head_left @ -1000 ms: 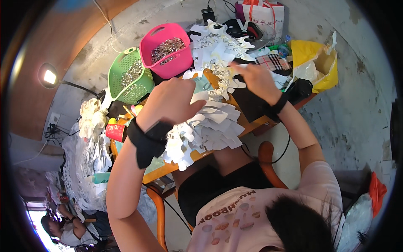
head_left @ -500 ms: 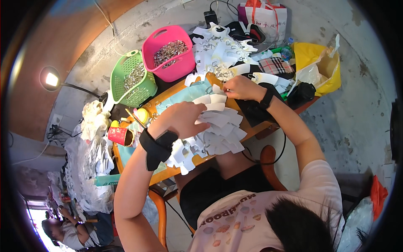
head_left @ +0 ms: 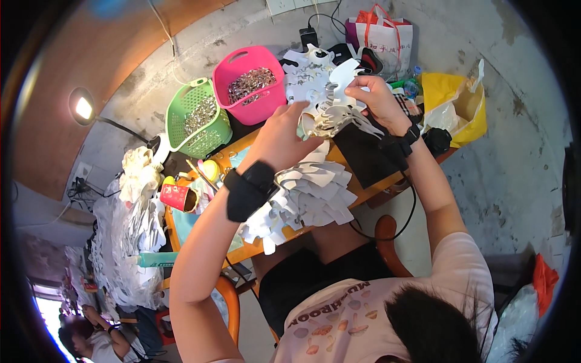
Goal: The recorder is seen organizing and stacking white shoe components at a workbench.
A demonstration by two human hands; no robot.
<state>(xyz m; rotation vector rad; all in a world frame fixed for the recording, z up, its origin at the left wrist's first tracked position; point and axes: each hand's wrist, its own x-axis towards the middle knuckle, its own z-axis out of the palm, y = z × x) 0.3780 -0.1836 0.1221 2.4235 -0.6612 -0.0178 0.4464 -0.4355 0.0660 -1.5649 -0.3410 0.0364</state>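
Pinched in my right hand (head_left: 380,101) is the edge of a bunch of flat white cut pieces (head_left: 344,74), raised at the far side of the table. Several pieces hang below it, some with yellowish edges. Close by on the left, my left hand (head_left: 279,138) has its thumb and fingers apart, beside the same bunch; whether it touches the pieces I cannot tell. A layered pile of white pieces (head_left: 318,187) covers the near side of the table. Behind the raised bunch lie more white pieces with metal rings (head_left: 302,75).
A pink basket (head_left: 266,100) and a green basket (head_left: 196,139) hold many metal rings. At left stand a lit lamp (head_left: 83,107) and a red cup (head_left: 174,197). A yellow bag (head_left: 469,121) is at right. Another person (head_left: 109,339) sits at lower left.
Both hands have moved away from me toward the far side of the table. My right hand now lifts a bunch of white pieces; my left hand has left the layered pile.
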